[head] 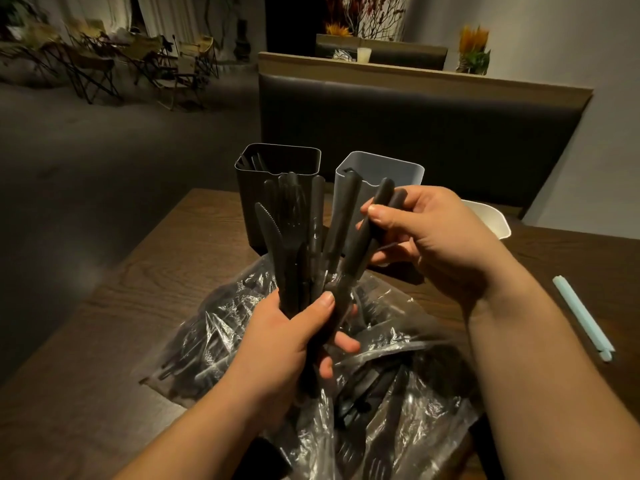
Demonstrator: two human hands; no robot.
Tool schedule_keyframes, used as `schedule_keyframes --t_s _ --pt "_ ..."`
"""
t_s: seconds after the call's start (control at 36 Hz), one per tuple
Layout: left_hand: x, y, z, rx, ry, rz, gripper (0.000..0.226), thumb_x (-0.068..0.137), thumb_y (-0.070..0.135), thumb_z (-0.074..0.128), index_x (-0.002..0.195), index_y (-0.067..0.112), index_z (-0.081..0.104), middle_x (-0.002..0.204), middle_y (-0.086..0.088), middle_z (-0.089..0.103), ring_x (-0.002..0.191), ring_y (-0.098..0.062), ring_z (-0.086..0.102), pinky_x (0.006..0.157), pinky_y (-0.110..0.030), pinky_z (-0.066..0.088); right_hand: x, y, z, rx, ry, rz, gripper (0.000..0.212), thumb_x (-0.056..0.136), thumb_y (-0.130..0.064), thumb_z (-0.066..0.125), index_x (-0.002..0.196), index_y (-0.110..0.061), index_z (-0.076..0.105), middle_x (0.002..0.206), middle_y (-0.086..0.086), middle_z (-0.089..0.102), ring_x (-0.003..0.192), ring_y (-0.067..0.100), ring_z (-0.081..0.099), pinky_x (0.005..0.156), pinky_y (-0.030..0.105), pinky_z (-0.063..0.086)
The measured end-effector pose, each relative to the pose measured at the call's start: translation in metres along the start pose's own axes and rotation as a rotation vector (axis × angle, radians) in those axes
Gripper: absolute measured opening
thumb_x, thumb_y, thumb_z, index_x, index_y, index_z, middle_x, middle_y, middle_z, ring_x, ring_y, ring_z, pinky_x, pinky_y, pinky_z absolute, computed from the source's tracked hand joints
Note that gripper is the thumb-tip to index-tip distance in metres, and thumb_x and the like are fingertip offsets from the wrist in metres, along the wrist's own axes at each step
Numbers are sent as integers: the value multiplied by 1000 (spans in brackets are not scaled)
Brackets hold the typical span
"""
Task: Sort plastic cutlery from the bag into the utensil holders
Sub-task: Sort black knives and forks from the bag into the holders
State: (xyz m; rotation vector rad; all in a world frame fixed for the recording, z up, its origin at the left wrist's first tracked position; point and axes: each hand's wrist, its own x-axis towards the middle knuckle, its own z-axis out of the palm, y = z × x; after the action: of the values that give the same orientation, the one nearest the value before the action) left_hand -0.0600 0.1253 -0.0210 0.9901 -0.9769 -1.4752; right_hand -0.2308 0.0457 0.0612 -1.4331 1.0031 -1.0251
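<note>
My left hand [294, 337] grips a fanned bunch of black plastic cutlery [298, 244] upright above the clear plastic bag [398, 393], which lies on the table with more black cutlery inside. A serrated knife shows at the bunch's left. My right hand [440, 244] pinches two or three black handles [374, 223] at the bunch's right side, thumb on top. Behind the bunch stand a black holder [249, 188], with some cutlery in it, and a grey holder [398, 168]; what the grey one contains is hidden.
A white container [491, 220] peeks out behind my right hand. A pale blue wrapped straw [581, 317] lies on the dark wooden table [138, 289] at the right. A dark bench back [415, 126] stands beyond the table.
</note>
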Motion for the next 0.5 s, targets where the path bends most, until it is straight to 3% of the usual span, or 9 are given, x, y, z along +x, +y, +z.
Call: schedule_keyframes --t_s 0.11,0.22,0.39,0.5 --pt "1 0 -3 -21 -1 -14 21 97 19 58 107 1 61 76 -28 70 42 -22 44 40 -23 40 1 -3 -9 31 61 5 11 96 -8 58 100 -5 67 82 7 74 77 20 75 57 26 58" --pt "1 -1 -3 -45 -3 7 19 96 17 58 108 3 60 76 -30 68 40 -21 42 42 -25 37 0 -5 -12 43 111 3 16 98 -11 56 106 0 64 77 3 73 71 16 74 54 23 56" --pt "2 -3 -4 -30 13 30 14 95 15 60 104 5 57 73 -26 68 41 -21 41 43 -24 37 2 -3 -11 29 151 -37 16 99 -11 57 108 0 64 76 2 73 70 16 73 60 29 61" --pt "2 -2 -2 -44 41 45 24 82 25 68 98 10 60 67 -23 66 42 -21 43 41 -24 37 4 1 -7 19 169 -55 15 99 -12 57 108 -1 64 76 1 73 70 17 74 57 28 59"
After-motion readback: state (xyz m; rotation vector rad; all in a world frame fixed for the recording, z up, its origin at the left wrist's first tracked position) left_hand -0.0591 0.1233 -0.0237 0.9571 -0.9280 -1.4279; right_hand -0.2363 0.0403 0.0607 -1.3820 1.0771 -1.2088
